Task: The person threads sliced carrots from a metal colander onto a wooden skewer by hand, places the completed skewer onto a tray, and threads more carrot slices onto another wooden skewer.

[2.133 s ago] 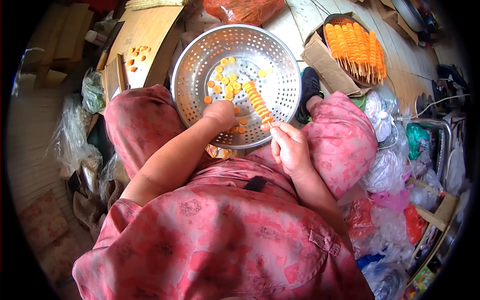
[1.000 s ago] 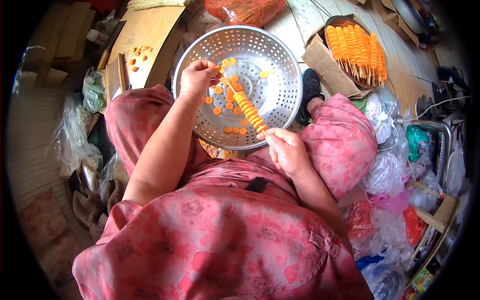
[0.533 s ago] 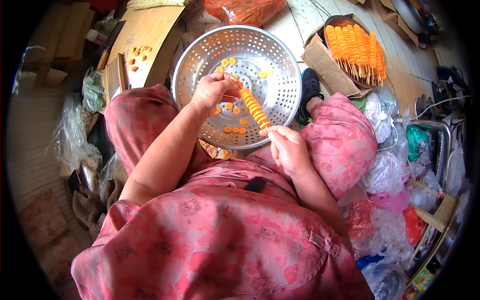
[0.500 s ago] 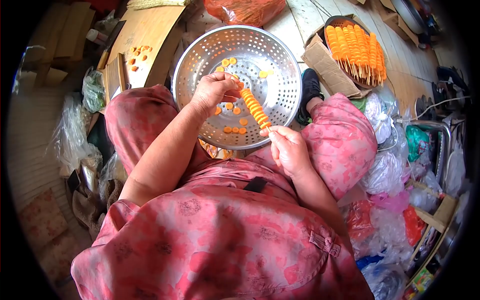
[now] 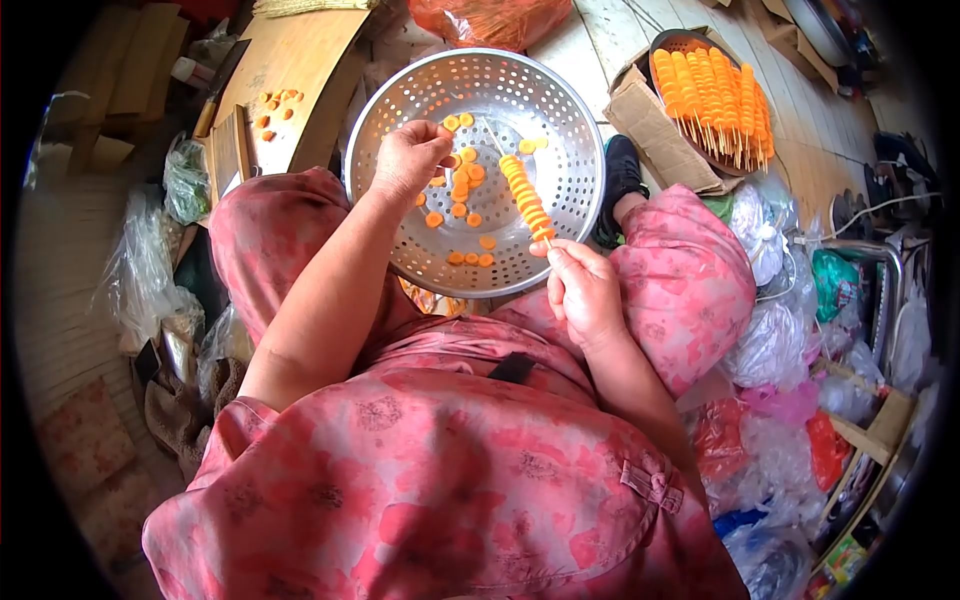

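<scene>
My right hand (image 5: 585, 290) pinches the lower end of a skewer threaded with orange carrot slices (image 5: 525, 197), which slants up and left over the metal colander (image 5: 575, 150). A bare length of stick shows past the top slice. Over the colander's left side is my left hand (image 5: 415, 157), its thumb and fingertips pressed together; an orange bit shows at the fingertips, too small to make out fully. Loose carrot slices (image 5: 460, 188) lie in the colander below and between the hands, with two more (image 5: 532, 145) near its upper right.
Several filled carrot skewers (image 5: 710, 95) lie in a dark basket on a cardboard box (image 5: 650, 130) at the upper right. Left are a wooden board (image 5: 290, 60) with carrot pieces and a knife (image 5: 222, 88). A red bag (image 5: 490, 22) sits behind; plastic bags (image 5: 770, 340) crowd the right.
My left hand has come away from the skewer's top end, up and left. The skewer in my right hand has swung to the right and upward.
</scene>
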`<state>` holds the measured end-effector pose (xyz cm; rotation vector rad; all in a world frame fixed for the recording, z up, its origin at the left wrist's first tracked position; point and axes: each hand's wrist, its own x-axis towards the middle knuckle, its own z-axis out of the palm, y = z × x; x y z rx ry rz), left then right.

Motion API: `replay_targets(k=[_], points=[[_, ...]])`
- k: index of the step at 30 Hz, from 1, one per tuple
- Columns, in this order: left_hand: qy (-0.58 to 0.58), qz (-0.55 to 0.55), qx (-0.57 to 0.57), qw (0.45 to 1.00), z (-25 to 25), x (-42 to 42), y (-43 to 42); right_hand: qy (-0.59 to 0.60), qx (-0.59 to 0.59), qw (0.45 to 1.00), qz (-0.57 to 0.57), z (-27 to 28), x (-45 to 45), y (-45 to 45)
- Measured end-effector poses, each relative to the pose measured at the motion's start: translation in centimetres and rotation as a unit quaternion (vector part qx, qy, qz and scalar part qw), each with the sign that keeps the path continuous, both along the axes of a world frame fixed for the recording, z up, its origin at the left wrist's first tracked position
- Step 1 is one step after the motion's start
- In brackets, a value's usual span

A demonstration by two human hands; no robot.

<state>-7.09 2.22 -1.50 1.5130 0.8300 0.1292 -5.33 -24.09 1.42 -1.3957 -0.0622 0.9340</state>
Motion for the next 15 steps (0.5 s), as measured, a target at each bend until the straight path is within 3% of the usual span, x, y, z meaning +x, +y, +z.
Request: replay_targets(k=[2,5,9,15], points=[[0.029,-0.004,0.050,0.998,-0.9,0.1,0.5,0.004,0.005,1.000,-0.008,0.0,0.0,0.0],[0.172,-0.074,0.210,0.959,-2.3,0.3,0.0,0.009,-0.012,1.000,0.008,0.3,0.0,0.0],[0.268,-0.138,0.279,0.912,-4.6,0.1,-0.8,-0.001,-0.021,1.000,0.009,0.2,-0.1,0.0],[0.284,-0.179,0.319,0.886,-5.0,0.5,-1.1,0.006,-0.021,1.000,0.005,0.3,-0.1,0.1]])
